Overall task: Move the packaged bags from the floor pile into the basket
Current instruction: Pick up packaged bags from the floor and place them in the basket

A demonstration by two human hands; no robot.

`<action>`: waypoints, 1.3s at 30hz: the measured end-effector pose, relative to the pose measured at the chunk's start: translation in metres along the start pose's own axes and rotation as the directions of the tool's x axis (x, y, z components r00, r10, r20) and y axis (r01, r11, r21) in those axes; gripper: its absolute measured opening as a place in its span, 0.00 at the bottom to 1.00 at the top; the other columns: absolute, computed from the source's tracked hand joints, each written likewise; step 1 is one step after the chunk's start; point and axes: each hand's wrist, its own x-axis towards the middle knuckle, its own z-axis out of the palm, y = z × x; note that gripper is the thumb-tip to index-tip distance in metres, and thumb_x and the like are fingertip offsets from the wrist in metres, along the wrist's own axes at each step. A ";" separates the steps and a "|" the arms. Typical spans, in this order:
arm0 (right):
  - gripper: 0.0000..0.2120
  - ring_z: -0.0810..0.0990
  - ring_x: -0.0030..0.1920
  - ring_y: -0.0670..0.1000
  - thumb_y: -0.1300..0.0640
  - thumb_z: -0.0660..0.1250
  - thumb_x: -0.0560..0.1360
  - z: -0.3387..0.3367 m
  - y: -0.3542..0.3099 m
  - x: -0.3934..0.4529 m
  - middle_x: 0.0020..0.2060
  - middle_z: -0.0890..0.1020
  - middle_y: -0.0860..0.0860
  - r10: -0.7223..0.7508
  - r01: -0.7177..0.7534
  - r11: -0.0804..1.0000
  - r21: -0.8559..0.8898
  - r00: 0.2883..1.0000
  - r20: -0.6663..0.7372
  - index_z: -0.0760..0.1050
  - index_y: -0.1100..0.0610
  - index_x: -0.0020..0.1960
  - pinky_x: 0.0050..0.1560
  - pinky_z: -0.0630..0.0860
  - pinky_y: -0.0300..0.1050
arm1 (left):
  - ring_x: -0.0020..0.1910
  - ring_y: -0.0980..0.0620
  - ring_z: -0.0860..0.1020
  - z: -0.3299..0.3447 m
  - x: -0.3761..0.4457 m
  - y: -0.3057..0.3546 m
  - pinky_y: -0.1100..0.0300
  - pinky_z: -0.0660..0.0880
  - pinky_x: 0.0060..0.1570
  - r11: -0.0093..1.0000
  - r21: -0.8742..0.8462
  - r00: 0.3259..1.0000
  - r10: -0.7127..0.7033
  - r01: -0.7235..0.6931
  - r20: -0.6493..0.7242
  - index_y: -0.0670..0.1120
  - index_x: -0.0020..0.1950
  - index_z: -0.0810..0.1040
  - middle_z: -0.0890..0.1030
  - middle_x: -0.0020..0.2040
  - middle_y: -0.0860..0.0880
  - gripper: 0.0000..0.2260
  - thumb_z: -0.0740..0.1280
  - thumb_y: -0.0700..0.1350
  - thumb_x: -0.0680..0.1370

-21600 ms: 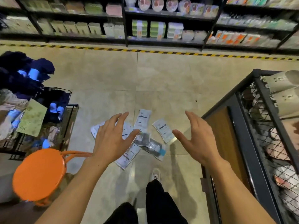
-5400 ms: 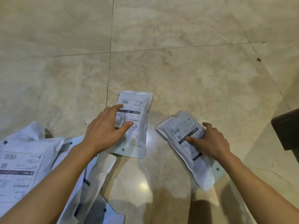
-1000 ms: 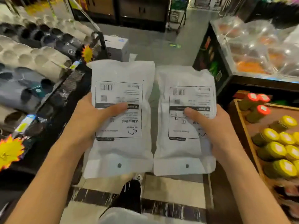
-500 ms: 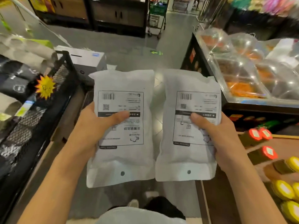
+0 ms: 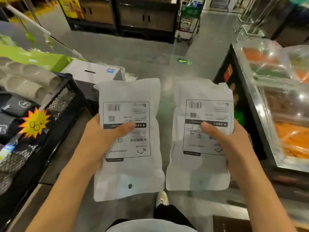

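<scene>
The left hand (image 5: 98,141) grips the left bag (image 5: 128,141), thumb across its label; the right hand (image 5: 234,144) grips the right bag (image 5: 200,136) likewise. Both bags are held upright, side by side, above the grey aisle floor (image 5: 137,52). A black mesh bin (image 5: 63,104) stands left; a clear-lidded food counter (image 5: 267,91) stands right.

grey floor (image 5: 130,52), shopping trolley (image 5: 189,22) on it

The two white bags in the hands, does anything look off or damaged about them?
No damage shows. Both are held upside down: the left bag, gripped by the left hand, has its label print inverted and its hang hole at the bottom. The right bag, in the right hand, is inverted too.
</scene>
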 end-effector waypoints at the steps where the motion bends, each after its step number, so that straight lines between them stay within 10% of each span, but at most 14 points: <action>1: 0.22 0.88 0.53 0.50 0.50 0.79 0.68 0.000 -0.007 0.025 0.54 0.88 0.44 0.001 -0.001 1.000 0.001 1.000 0.027 0.81 0.42 0.61 0.59 0.82 0.62 | 0.47 0.50 0.88 0.007 0.015 0.006 0.58 0.84 0.38 1.000 -0.006 1.000 0.003 -0.003 -0.025 0.51 0.58 0.83 0.89 0.50 0.52 0.21 0.77 0.42 0.65; 19: 0.16 0.89 0.45 0.49 0.59 0.79 0.71 0.151 -0.061 0.344 0.46 0.90 0.47 0.077 -0.002 0.989 -0.145 0.852 0.517 0.81 0.51 0.57 0.45 0.86 0.49 | 0.48 0.49 0.88 -0.012 0.206 0.015 0.57 0.84 0.38 0.982 -0.177 0.818 -0.053 -0.060 -0.573 0.48 0.62 0.82 0.89 0.52 0.50 0.24 0.77 0.41 0.65; 28: 0.17 0.90 0.44 0.50 0.56 0.78 0.70 0.256 -0.075 0.434 0.45 0.90 0.48 0.119 0.103 0.966 -0.239 0.639 0.760 0.82 0.52 0.57 0.43 0.85 0.48 | 0.50 0.44 0.88 -0.036 0.247 -0.004 0.48 0.86 0.43 0.947 -0.305 0.635 -0.174 -0.102 -0.753 0.47 0.62 0.83 0.89 0.53 0.47 0.23 0.78 0.42 0.66; 32: 0.24 0.89 0.49 0.59 0.50 0.79 0.65 0.311 -0.068 0.455 0.48 0.89 0.51 0.171 0.159 0.945 -0.286 0.506 0.845 0.82 0.50 0.61 0.50 0.86 0.60 | 0.50 0.44 0.88 -0.043 0.245 -0.020 0.44 0.84 0.49 0.935 -0.342 0.466 -0.262 -0.095 -0.845 0.51 0.57 0.85 0.89 0.53 0.48 0.36 0.87 0.59 0.52; 39: 0.25 0.89 0.50 0.52 0.51 0.78 0.64 0.400 -0.041 0.478 0.51 0.89 0.50 0.259 0.210 0.924 -0.321 0.276 0.926 0.81 0.52 0.61 0.55 0.84 0.57 | 0.50 0.45 0.88 -0.046 0.261 -0.046 0.43 0.83 0.51 0.888 -0.436 0.215 -0.402 -0.147 -0.890 0.48 0.62 0.82 0.89 0.53 0.48 0.24 0.78 0.44 0.65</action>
